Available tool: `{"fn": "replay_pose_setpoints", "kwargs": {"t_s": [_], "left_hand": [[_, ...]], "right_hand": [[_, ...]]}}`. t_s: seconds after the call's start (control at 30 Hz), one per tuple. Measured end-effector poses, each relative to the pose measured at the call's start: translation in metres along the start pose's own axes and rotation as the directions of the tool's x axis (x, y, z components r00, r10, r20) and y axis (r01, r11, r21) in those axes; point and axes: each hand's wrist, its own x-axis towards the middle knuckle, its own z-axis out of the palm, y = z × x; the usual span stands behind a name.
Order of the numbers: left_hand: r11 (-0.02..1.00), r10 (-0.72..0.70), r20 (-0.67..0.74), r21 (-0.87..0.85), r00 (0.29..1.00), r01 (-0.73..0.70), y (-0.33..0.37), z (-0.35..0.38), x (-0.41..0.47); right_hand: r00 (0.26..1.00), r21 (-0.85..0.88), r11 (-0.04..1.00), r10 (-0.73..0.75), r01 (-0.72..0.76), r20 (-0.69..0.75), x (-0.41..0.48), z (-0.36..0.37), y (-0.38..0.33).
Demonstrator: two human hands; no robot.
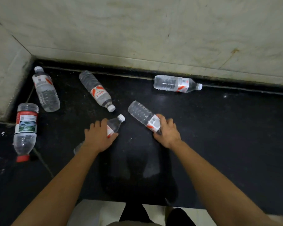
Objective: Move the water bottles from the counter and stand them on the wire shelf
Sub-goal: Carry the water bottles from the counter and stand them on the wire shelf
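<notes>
Both hands down on the black table (pixel 219 128), each wrapped round a water bottle. Left hand (pixel 99 137) curled over the label of the near bottle (pixel 115 123), which lies on its side with its white cap aimed away and to the right and its clear base poking out beside the wrist. Right hand (pixel 167 131) gripping the label end of the second bottle (pixel 141 114), ribbed base aimed away and to the left, cap end hidden under the palm. Impossible to tell whether lying on the table or just off it.

Four more bottles on their sides farther out:
- Middle bottle (pixel 96 91) slanting down to the right, its white cap just beyond the near bottle's cap, close but apart.
- Corner bottle (pixel 45 90) at far left, cap toward the corner where the walls meet.
- Wall bottle (pixel 175 84) at the back right, lying along the grimy seam under the wall, cap to the right.
- Red-capped bottle (pixel 25 131) at the left edge, larger, with a red-banded picture label and its cap toward the near side.

Thin dark cord (pixel 44 163) trailing across the table just beside the red cap. Pale stained wall tiles (pixel 153 30) behind and to the left. A few white specks on the dark surface. Pale floor (pixel 91 212) and dark-clad legs below the near edge.
</notes>
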Motion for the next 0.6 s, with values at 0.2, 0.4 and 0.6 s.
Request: {"fn": "replay_pose_setpoints", "kwargs": {"t_s": [0.2, 0.4, 0.6], "left_hand": [[0.936, -0.015, 0.048, -0.351, 0.999, 0.031, 0.048, 0.011, -0.051], [0.730, 0.041, -0.066, -0.679, 0.997, -0.075, 0.098, -0.021, -0.078], [0.494, 0.149, -0.069, -0.859, 0.986, -0.135, 0.117, -0.040, -0.084]], "right_hand": [[0.989, 0.206, 0.967, 0.148, -0.148, 0.013, -0.061, -0.034, 0.057], [0.987, 0.004, 1.000, -0.024, 0.025, -0.158, -0.070, -0.132, 0.056], [0.958, -0.238, 0.958, -0.210, 0.162, -0.196, -0.081, -0.166, 0.041]]}}
